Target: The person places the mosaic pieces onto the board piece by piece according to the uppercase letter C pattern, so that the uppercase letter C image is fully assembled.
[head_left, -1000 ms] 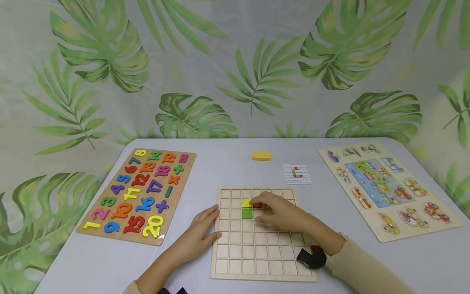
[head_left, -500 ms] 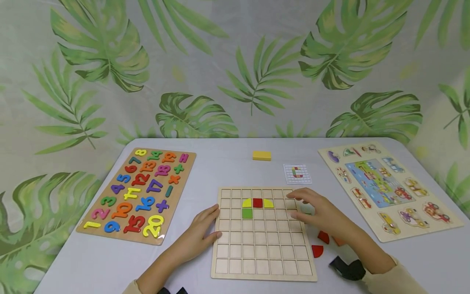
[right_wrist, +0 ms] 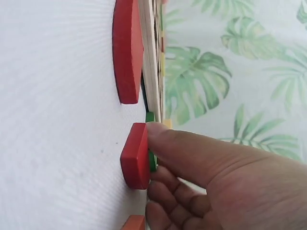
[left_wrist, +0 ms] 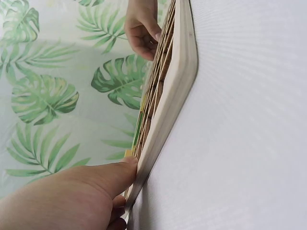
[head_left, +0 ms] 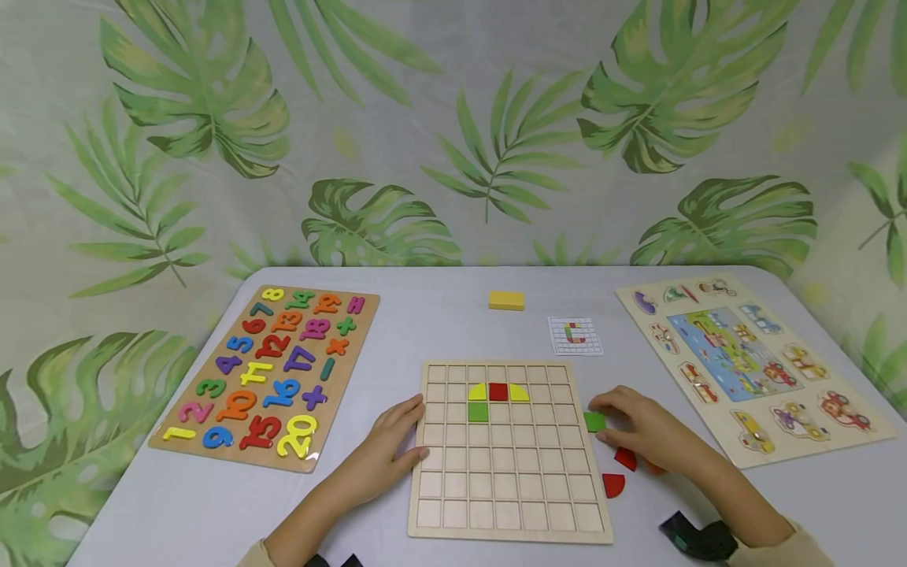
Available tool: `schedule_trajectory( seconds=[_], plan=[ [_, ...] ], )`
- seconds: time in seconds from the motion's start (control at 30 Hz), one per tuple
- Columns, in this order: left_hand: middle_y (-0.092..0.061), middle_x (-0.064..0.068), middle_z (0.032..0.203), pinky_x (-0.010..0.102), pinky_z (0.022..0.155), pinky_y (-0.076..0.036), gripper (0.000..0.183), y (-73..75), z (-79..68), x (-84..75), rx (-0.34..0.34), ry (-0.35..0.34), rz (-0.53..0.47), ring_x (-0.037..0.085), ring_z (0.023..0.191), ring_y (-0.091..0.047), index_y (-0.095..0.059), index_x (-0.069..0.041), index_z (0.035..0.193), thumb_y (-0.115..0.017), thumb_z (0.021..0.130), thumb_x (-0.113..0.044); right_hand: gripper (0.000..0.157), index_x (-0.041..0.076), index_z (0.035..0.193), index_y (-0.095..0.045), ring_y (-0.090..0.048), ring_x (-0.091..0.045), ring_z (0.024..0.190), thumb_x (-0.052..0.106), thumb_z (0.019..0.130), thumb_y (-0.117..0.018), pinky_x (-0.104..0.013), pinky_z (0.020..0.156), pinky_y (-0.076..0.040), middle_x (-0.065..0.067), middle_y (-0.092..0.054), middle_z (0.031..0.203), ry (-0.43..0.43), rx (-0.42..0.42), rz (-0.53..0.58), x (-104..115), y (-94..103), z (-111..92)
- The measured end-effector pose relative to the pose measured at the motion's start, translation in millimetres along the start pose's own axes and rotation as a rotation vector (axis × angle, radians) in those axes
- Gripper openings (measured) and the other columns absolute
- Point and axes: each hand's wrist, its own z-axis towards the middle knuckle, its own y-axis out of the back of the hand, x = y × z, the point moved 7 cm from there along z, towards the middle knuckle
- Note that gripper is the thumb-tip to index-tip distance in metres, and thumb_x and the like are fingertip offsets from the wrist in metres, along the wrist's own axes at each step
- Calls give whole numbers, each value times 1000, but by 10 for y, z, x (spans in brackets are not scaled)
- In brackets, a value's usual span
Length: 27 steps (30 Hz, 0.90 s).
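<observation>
A wooden grid board (head_left: 503, 496) lies on the table. My left hand (head_left: 386, 449) rests against its left edge, thumb and fingertips touching the rim. Near the board's top sit a red square tile (head_left: 498, 391), two yellow quarter-round tiles (head_left: 520, 392) on either side of it, and a green square tile (head_left: 478, 412) below the left one. Right of the board, my right hand (head_left: 648, 429) pinches another green square tile (head_left: 594, 423) between thumb and fingers. In the right wrist view, the thumb partly hides that green tile (right_wrist: 150, 117), beside a red piece (right_wrist: 135, 158).
Red quarter-round pieces (head_left: 613, 485) and a partly hidden orange piece (head_left: 655, 468) lie right of the board. Behind it are a small pattern card (head_left: 575, 336) and a yellow block (head_left: 506, 301). A number puzzle (head_left: 262, 370) lies left, a picture puzzle (head_left: 751, 370) right.
My right hand has drawn back rightward from the board's tiles to the loose green tile and taken hold of it. The red tile and right yellow tile have come into view. My left hand has stayed put.
</observation>
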Motion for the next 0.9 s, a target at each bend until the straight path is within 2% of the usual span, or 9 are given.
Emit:
schedule_trajectory(
  seconds=[0.17,0.3,0.4,0.63,0.9],
  plan=[
    [-24,9,145,43,104,-20,61,-1,-9,-3,5,2,-1,28,132,-18,-31,1,138,-58,88,-23,27,11,99,-61,-52,-16,90,20,77,-72,-39,82,-46,4,-55,96,-30,-7,-33,3,20,2],
    [-24,8,145,43,104,-21,61,-5,-14,0,6,1,-4,28,132,-18,-31,1,138,-58,88,-23,27,11,102,-60,-52,-16,91,16,77,-71,-37,81,-47,2,-55,98,-43,-13,-27,76,50,-1],
    [-24,8,145,44,104,-21,61,-8,-13,5,7,1,-4,28,132,-18,-31,1,138,-58,88,-23,30,10,106,-59,-53,-17,92,14,79,-69,-36,78,-48,2,-55,101,-25,-12,0,209,70,-8],
    [-23,6,146,42,105,-21,62,-5,-7,8,15,16,-2,26,132,-17,-31,-2,139,-58,88,-24,33,11,109,-58,-54,-14,90,13,78,-70,-32,74,-49,8,-56,102,170,-71,26,693,46,-16],
    [-24,8,145,43,104,-21,61,-4,-3,5,4,4,-7,27,132,-18,-31,0,138,-58,88,-23,30,16,108,-58,-53,-11,86,17,80,-69,-29,71,-50,11,-55,103,367,-122,133,1128,-141,28]
  ],
)
